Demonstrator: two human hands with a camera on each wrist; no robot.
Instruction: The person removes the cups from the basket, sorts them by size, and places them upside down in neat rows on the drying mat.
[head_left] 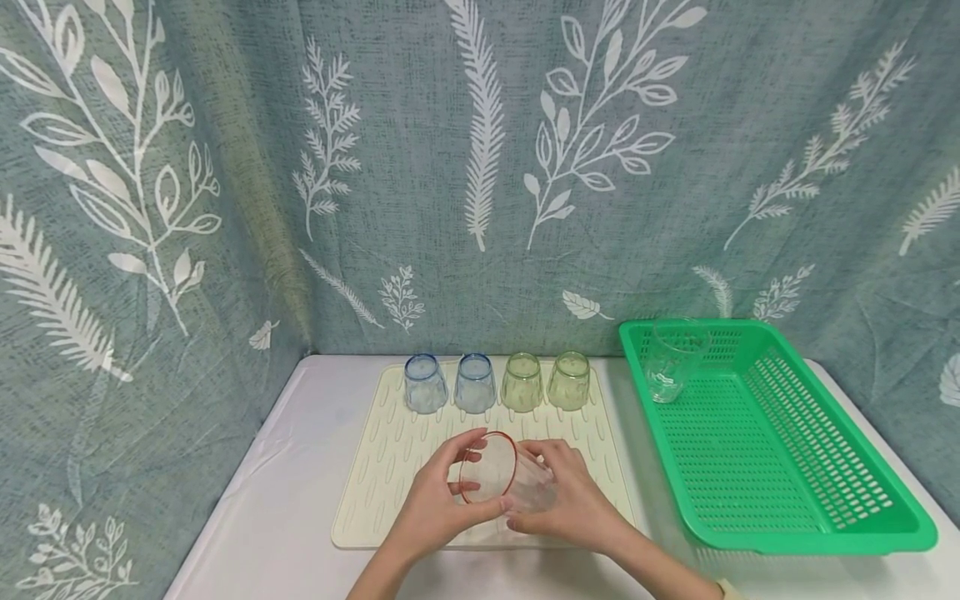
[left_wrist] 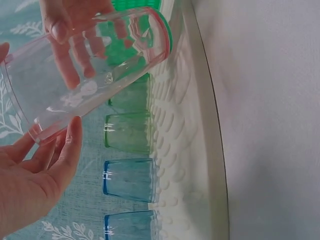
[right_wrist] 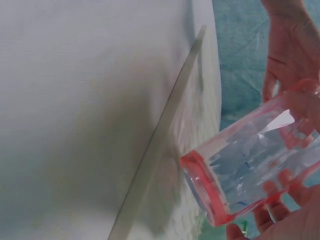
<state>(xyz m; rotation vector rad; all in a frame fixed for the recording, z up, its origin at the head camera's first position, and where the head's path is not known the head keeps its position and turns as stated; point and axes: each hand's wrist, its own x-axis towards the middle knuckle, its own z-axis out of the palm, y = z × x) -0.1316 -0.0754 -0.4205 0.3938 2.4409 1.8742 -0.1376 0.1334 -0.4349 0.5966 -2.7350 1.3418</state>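
Observation:
A clear glass tumbler (head_left: pixel 534 485) with a red edge is tilted over the cream drying mat (head_left: pixel 390 483), its red-edged end facing left. My left hand (head_left: pixel 442 498) holds that end, thumb below and fingers around the far side. The right hand (head_left: pixel 576 498) grips the tumbler's body near its other end. In the left wrist view, the left hand's fingertips (left_wrist: pixel 74 127) touch the lower edge of the tumbler (left_wrist: pixel 30 70). The right wrist view has the reddish end of the tumbler (right_wrist: pixel 202 187) close beside the mat.
Along the mat's back edge stand two blue glasses (head_left: pixel 426 393) and two green glasses (head_left: pixel 522 392), narrower ends up. To the right is a green plastic basket (head_left: pixel 780 450) with a tall clear glass (head_left: pixel 667 375) in its far left corner. A patterned curtain (head_left: pixel 420 208) hangs behind.

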